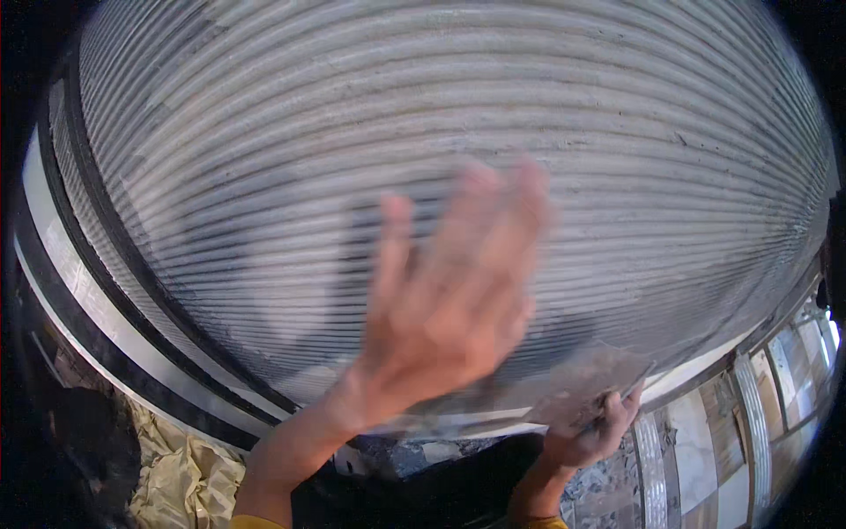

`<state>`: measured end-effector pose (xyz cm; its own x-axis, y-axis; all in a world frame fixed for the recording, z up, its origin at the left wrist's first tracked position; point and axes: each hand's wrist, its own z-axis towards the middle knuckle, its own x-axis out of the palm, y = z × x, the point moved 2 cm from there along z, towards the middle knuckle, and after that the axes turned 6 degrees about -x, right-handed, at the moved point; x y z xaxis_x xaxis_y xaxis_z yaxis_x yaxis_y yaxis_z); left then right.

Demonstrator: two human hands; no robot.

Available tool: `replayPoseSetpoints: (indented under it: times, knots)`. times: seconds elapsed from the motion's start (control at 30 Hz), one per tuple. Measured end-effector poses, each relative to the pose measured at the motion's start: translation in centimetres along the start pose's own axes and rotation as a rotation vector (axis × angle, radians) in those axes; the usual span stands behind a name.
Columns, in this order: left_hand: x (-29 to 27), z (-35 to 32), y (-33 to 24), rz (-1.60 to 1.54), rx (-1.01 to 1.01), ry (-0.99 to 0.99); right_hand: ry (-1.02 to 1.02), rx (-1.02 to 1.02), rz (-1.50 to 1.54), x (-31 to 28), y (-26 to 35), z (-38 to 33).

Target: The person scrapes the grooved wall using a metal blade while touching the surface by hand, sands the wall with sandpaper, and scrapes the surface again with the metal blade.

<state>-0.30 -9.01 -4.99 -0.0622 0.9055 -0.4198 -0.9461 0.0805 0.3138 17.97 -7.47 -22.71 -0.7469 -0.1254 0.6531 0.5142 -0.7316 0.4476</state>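
A big panel fills most of the view, coated in pale grey paste combed into long curved ridges. In front of its lower middle is my left hand, blurred by motion. Its fingers are stretched out and the thumb stands apart, with nothing in it. Whether it touches the ridges I cannot tell. My right hand, lower right, is closed on a flat trowel with a thin, smeared grey blade. The blade lies near the panel's lower edge; the grip is mostly hidden by my fingers.
Black and white bands curve along the panel's left side. Crumpled gold sheeting lies at the lower left. Metal rails and pale boards stretch away at the lower right, with grey rubble beside them.
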Motion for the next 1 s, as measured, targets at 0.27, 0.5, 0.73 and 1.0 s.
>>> replayPoseSetpoints:
  times: [0.27, 0.5, 0.73, 1.0]
  knots:
    - [-0.3, 1.7, 0.4, -0.053, -0.196, -0.020, -0.226, -0.467, -0.570, -1.0, 1.4, -0.2]
    - [-0.2, 0.3, 0.7, -0.042, -0.038, 0.027, -0.275, -0.029, -0.211, -0.6, 3.4, 1.2]
    - [-0.7, -0.1, 1.9, 0.118, 0.018, -0.035, -0.219, -0.055, -0.011, 2.7, 4.1, 2.7]
    - [0.0, 0.6, 3.2, 0.109, 0.056, -0.253, 0.136, -0.172, -0.360, 9.2, 6.2, 9.6]
